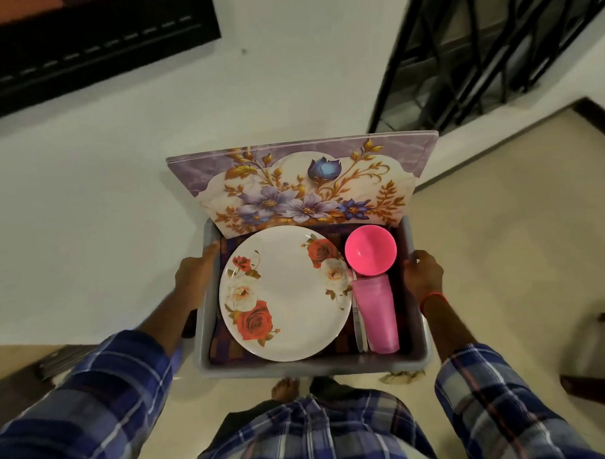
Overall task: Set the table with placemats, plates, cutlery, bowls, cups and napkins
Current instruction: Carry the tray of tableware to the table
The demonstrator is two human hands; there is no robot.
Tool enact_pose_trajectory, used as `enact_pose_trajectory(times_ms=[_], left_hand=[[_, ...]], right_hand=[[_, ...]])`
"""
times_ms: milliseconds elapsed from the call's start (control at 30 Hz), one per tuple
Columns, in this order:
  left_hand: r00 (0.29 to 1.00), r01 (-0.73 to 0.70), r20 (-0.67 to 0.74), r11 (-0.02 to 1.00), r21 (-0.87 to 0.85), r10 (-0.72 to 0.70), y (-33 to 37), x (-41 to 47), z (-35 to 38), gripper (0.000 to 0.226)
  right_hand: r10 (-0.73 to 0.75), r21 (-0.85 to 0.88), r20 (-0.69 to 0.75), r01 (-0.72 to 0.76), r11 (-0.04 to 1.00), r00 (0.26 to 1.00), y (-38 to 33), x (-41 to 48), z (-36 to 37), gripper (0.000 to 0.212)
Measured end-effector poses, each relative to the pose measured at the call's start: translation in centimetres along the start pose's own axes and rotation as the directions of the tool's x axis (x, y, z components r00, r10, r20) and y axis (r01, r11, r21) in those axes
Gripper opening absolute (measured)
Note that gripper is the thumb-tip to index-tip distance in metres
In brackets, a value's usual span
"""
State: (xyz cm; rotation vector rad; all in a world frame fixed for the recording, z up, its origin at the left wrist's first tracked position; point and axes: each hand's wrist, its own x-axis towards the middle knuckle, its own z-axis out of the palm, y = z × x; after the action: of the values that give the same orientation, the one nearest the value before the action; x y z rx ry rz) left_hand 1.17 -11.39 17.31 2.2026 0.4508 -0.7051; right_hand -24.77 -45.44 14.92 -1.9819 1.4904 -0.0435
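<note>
Head cam: both hands are carrying the grey tub [299, 368] - left hand [196, 277] grips its left rim, right hand [422, 276] its right rim, fingers curled round the edges. Placemats [303, 184] lean on the far edge, the plate [286, 293] sits centre-left, and the pink bowl [370, 249] is in the far-right corner. The stacked cups [379, 316] lie lengthwise near-to-far, closest to the right hand.
</note>
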Motion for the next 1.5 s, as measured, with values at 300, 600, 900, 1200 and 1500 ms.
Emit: enact_pose_trajectory(times_ms=[300, 600, 900, 1200, 1500], left_hand=[[0.958, -0.139, 0.262, 0.988, 0.068, 0.117, 3.6, -1.3, 2.6, 0.078], [0.85, -0.398, 0.449, 0.895, 0.204, 0.276, 4.2, -5.4, 8.1, 0.064], [0.735, -0.558, 0.589, 0.792, 0.245, 0.336, 3.5, -12.2, 13.5, 0.056], [0.648, -0.674, 0.648, 0.698, 0.242, 0.401, -0.3, -18.1, 16.0, 0.055], [0.529, -0.773, 0.725, 0.603, 0.198, 0.44, -3.2, -23.0, 16.2, 0.06]], right_hand=[[0.204, 0.062, -0.186, -0.196, 0.979, 0.961, 7.7, -7.7, -4.8, 0.025], [0.443, 0.227, -0.299, -0.388, 0.893, 0.845, 15.8, -17.7, -7.2, 0.019], [0.62, 0.387, -0.345, -0.496, 0.778, 0.704, 22.5, -28.6, -8.2, 0.015], [0.713, 0.498, -0.368, -0.521, 0.693, 0.597, 26.6, -38.2, -9.3, 0.015], [0.774, 0.565, -0.41, -0.532, 0.63, 0.482, 29.5, -46.4, -8.3, 0.016]])
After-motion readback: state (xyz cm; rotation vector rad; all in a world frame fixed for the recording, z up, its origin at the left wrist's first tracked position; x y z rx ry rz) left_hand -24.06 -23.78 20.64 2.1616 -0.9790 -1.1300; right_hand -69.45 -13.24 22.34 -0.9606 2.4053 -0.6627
